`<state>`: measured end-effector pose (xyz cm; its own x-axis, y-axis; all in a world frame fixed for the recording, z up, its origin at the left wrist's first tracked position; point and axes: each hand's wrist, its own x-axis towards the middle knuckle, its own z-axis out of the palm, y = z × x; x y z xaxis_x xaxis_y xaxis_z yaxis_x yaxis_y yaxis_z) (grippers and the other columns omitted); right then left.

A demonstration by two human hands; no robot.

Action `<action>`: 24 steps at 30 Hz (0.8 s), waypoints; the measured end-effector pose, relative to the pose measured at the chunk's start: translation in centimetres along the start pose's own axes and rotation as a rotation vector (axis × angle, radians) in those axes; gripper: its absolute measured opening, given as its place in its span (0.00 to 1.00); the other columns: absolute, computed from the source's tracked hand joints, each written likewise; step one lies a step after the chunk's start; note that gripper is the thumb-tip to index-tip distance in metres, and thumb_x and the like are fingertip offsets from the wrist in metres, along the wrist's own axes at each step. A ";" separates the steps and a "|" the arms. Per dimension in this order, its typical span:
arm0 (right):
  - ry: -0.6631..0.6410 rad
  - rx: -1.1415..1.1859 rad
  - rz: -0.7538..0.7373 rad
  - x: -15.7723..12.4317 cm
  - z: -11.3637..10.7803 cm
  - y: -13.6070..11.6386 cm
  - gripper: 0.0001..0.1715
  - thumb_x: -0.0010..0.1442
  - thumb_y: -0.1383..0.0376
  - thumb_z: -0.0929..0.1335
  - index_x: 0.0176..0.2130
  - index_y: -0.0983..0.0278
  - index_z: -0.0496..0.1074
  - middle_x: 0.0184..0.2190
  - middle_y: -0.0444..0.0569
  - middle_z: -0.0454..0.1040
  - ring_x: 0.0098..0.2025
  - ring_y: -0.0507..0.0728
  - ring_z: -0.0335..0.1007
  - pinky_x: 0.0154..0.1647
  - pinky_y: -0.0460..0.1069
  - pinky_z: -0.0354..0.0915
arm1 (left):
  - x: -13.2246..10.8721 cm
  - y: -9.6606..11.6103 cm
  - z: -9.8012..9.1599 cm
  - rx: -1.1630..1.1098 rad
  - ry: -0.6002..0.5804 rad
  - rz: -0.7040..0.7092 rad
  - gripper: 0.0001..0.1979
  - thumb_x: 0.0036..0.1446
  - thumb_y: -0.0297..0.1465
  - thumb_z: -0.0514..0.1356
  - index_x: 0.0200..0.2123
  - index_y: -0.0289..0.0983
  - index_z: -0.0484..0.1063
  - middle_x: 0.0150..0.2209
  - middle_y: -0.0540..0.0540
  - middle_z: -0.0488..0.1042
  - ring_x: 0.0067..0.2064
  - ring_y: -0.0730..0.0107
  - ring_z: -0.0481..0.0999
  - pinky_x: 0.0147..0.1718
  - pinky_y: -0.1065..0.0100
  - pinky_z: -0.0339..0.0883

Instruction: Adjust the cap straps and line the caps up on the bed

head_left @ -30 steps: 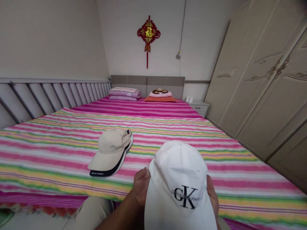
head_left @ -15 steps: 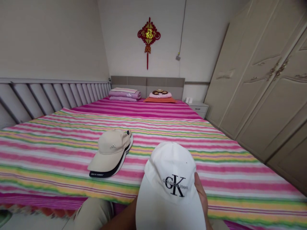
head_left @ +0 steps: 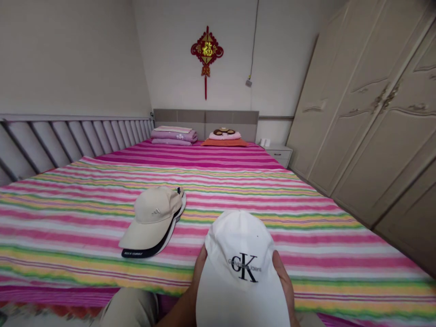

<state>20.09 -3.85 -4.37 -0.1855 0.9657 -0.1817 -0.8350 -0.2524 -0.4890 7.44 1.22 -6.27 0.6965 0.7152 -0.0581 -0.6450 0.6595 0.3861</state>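
A white cap [head_left: 240, 263] with black letters on its front is held low over the near edge of the bed, its brim toward me. My left hand [head_left: 199, 272] grips its left side, and my right hand [head_left: 284, 281] grips its right side; the cap hides part of the fingers of both. To the left, a beige cap [head_left: 155, 213] lies stacked on a dark-brimmed cap [head_left: 136, 253], brims pointing to the lower left.
The bed has a striped cover [head_left: 323, 236]. Folded purple bedding [head_left: 173, 136] and a pink-and-orange pile [head_left: 225, 141] lie by the headboard [head_left: 231, 120]. A railing [head_left: 85, 136] runs along the left; a nightstand [head_left: 279, 153] and wardrobe [head_left: 357, 113] stand at right.
The white cap has moved slightly down. My left hand now shows at its left side, where it was hidden before. The view has shifted a little.
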 end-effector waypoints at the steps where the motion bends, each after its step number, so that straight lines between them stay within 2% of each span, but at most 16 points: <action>1: 0.011 0.008 -0.005 0.0 -0.2 -0.1 0.35 0.53 0.45 0.56 0.43 0.65 0.73 0.41 0.54 0.75 0.52 0.65 0.62 0.57 0.61 0.46 | -0.1 0.1 -0.2 -0.032 -0.015 -0.016 0.27 0.52 0.48 0.48 0.44 0.34 0.70 0.41 0.42 0.74 0.47 0.54 0.68 0.47 0.57 0.57; 4: 0.033 0.036 -0.029 0.0 -0.5 -0.3 0.33 0.52 0.45 0.57 0.42 0.64 0.74 0.41 0.53 0.75 0.52 0.65 0.62 0.57 0.61 0.46 | -0.4 0.4 -0.7 -0.094 -0.069 -0.087 0.32 0.51 0.50 0.46 0.47 0.32 0.69 0.42 0.39 0.74 0.49 0.51 0.67 0.49 0.55 0.53; 9: 0.021 -0.001 -0.007 -0.1 -0.5 -0.8 0.36 0.50 0.43 0.58 0.43 0.65 0.73 0.40 0.54 0.75 0.52 0.66 0.62 0.57 0.62 0.46 | -0.6 0.3 -0.2 -0.091 -0.110 -0.237 0.32 0.52 0.48 0.47 0.49 0.28 0.67 0.44 0.37 0.73 0.49 0.49 0.67 0.51 0.56 0.50; 16: 0.082 -0.014 -0.108 0.0 -1.9 -1.1 0.26 0.50 0.47 0.62 0.41 0.59 0.74 0.36 0.50 0.77 0.51 0.65 0.63 0.56 0.62 0.47 | -0.6 0.6 1.1 -0.071 -0.157 -0.248 0.35 0.52 0.51 0.43 0.51 0.31 0.64 0.45 0.38 0.73 0.51 0.50 0.65 0.52 0.55 0.48; 20: 0.057 0.002 -0.091 0.1 -2.6 -1.4 0.31 0.50 0.46 0.61 0.43 0.62 0.73 0.42 0.53 0.75 0.52 0.66 0.62 0.56 0.64 0.46 | -0.3 0.7 1.6 -0.069 -0.176 -0.253 0.37 0.52 0.53 0.40 0.53 0.30 0.62 0.47 0.37 0.71 0.53 0.50 0.62 0.53 0.55 0.46; 24: 0.037 0.031 -0.048 -0.2 -3.0 -1.4 0.33 0.51 0.44 0.59 0.42 0.65 0.73 0.42 0.56 0.74 0.52 0.66 0.62 0.55 0.64 0.46 | 0.4 0.7 1.5 -0.077 -0.208 -0.208 0.39 0.51 0.54 0.40 0.55 0.30 0.59 0.50 0.37 0.68 0.55 0.50 0.59 0.54 0.54 0.43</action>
<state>22.82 -3.86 -6.25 -0.1256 0.9736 -0.1904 -0.8582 -0.2029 -0.4715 7.69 1.62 -4.66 0.8604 0.5055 0.0647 -0.4984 0.8081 0.3141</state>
